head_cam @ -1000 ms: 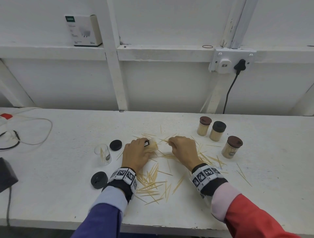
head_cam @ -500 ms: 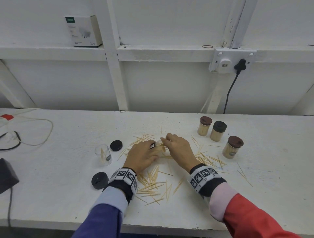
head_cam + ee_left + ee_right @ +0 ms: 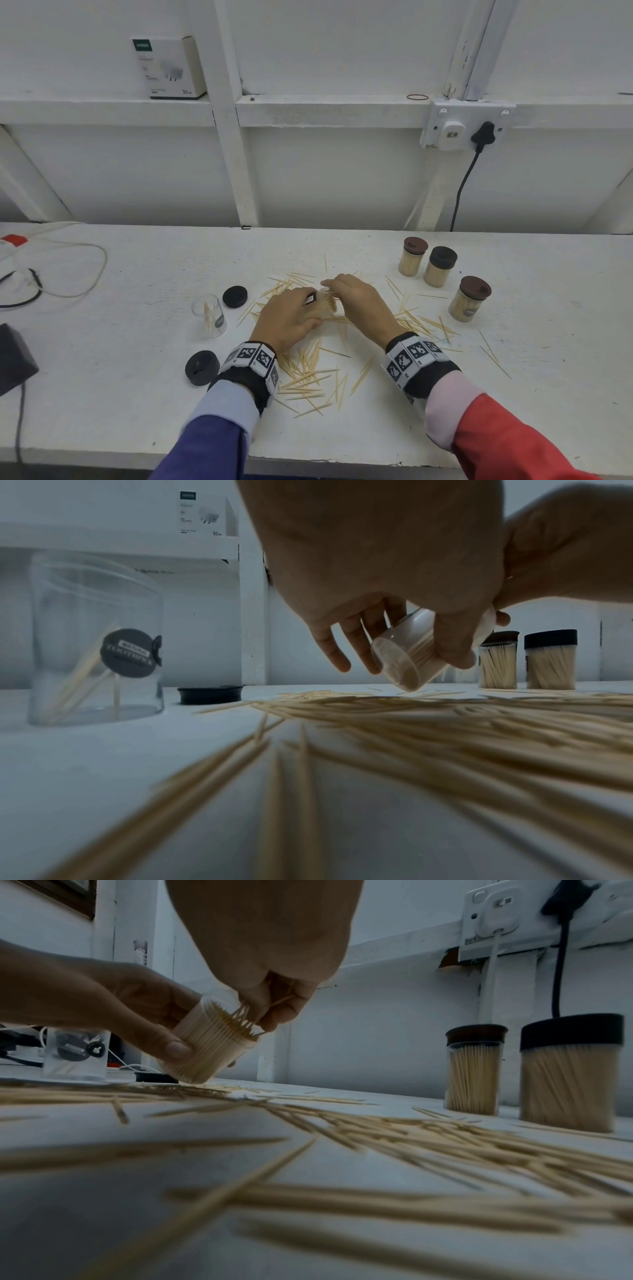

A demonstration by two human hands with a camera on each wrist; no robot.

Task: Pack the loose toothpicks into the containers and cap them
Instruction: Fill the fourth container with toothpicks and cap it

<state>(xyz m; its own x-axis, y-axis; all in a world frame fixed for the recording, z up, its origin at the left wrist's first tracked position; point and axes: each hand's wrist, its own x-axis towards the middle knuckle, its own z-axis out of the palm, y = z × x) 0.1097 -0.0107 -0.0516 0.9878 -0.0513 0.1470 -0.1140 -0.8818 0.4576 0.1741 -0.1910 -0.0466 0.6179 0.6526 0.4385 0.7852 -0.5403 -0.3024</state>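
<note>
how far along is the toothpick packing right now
Done: three capped jars stand full. In hand: left hand holds a tilted jar while right hand feeds toothpicks in. Left: the loose toothpicks, a nearly empty jar, two caps.

Five clear containers were in view: three capped ones (image 3: pixel 413 256) full of toothpicks at about 2 o'clock on the table (image 3: pixel 102 394), one open and nearly empty (image 3: pixel 209 316) at 9 o'clock, and one tilted, packed container (image 3: pixel 209 1042) at the centre. Two loose black caps (image 3: pixel 235 296) lay at 9 and 8 o'clock. Two hands (image 3: pixel 286 317) were present. The loose toothpicks (image 3: pixel 308 377) were too many to count. One white box (image 3: pixel 168 68) stood at 11 o'clock.
</note>
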